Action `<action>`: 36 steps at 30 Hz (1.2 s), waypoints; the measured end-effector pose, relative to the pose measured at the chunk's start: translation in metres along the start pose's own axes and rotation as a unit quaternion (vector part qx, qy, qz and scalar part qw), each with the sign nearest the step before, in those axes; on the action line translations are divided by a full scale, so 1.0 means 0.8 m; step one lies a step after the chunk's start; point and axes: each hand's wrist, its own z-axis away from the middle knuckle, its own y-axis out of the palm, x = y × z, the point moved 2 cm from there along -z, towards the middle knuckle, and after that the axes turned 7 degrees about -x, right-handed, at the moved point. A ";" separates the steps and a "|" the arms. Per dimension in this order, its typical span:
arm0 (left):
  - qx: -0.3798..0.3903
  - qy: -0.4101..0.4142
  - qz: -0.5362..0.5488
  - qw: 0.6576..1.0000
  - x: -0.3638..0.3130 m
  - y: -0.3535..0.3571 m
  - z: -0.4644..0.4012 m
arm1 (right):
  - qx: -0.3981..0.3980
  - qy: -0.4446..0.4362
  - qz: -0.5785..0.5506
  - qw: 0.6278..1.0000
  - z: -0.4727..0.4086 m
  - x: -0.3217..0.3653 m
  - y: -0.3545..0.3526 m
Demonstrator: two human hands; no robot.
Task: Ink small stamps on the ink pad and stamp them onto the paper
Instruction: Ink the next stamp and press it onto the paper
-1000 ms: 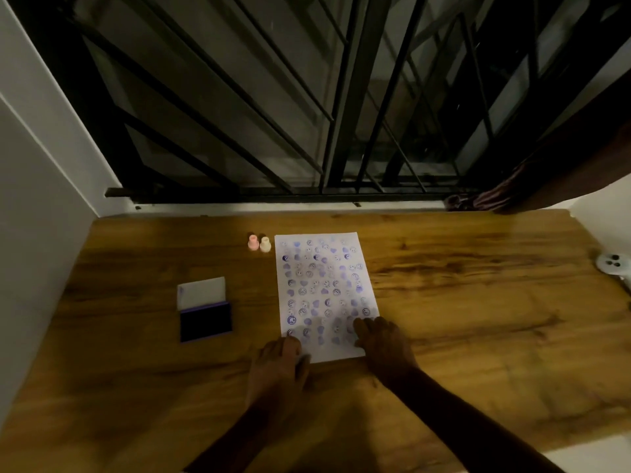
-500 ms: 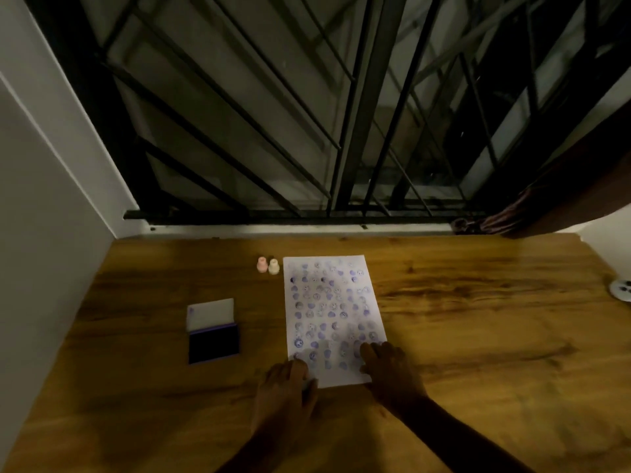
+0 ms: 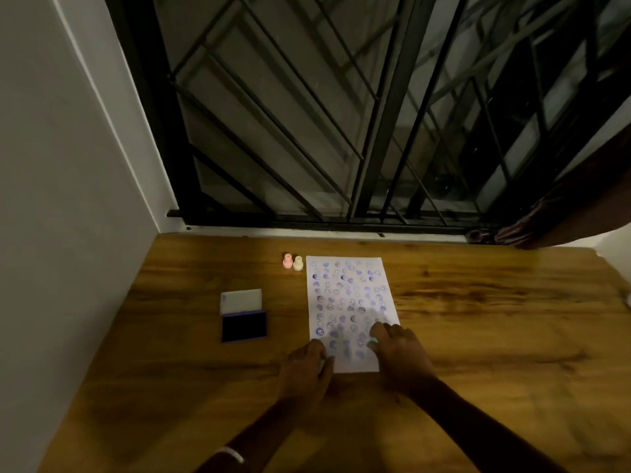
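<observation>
A white paper sheet [image 3: 348, 295] covered with several purple stamp prints lies on the wooden table [image 3: 478, 319]. My left hand [image 3: 304, 370] rests knuckles-up on the sheet's near left corner and holds nothing that I can see. My right hand [image 3: 399, 353] presses on the sheet's near right part, fingers closed around a small pale green stamp [image 3: 374, 340] whose tip just shows. A pink stamp [image 3: 288, 260] and a cream stamp [image 3: 298, 263] stand side by side off the sheet's far left corner. The open ink pad [image 3: 243, 325], dark inside with its white lid [image 3: 241, 300] folded back, lies left of the sheet.
A grey wall [image 3: 68, 233] borders the table on the left. A black metal window grille [image 3: 324, 131] rises behind the far edge, with a dark curtain [image 3: 563, 213] at the right. A pale band [image 3: 235, 454] circles my left wrist.
My head has shifted, so the table sits lower and further right in view. Both hands stay on the sheet's near end; the right hand sits slightly further up it, and the green stamp tip now shows.
</observation>
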 end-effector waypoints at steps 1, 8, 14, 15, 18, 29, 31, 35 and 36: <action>-0.002 -0.031 0.051 0.998 -0.001 -0.004 -0.004 | -0.009 -0.011 -0.004 1.000 -0.003 0.013 0.002; 0.027 -0.444 0.448 0.776 0.011 -0.049 -0.026 | -0.071 -0.025 -0.108 0.991 -0.029 0.100 0.007; 0.034 -0.434 0.599 0.672 0.030 -0.070 -0.022 | -0.059 -0.078 -0.128 0.987 -0.049 0.147 0.006; 0.037 -0.434 0.603 0.669 0.032 -0.072 -0.022 | -0.056 -0.083 -0.125 0.987 -0.051 0.153 0.006; 0.033 -0.436 0.607 0.663 0.039 -0.078 -0.021 | -0.050 -0.096 -0.110 0.988 -0.058 0.166 0.010; -0.021 -0.443 0.610 0.657 0.061 -0.098 -0.029 | -0.068 -0.097 -0.161 0.980 -0.089 0.195 0.022; -0.024 -0.448 0.626 0.638 0.064 -0.098 -0.031 | -0.078 -0.099 -0.178 0.976 -0.095 0.196 0.021; -0.023 -0.450 0.627 0.636 0.067 -0.096 -0.041 | -0.077 -0.096 -0.178 0.976 -0.106 0.194 0.020; -0.021 -0.449 0.628 0.635 0.065 -0.097 -0.043 | -0.072 -0.087 -0.174 0.978 -0.107 0.193 0.020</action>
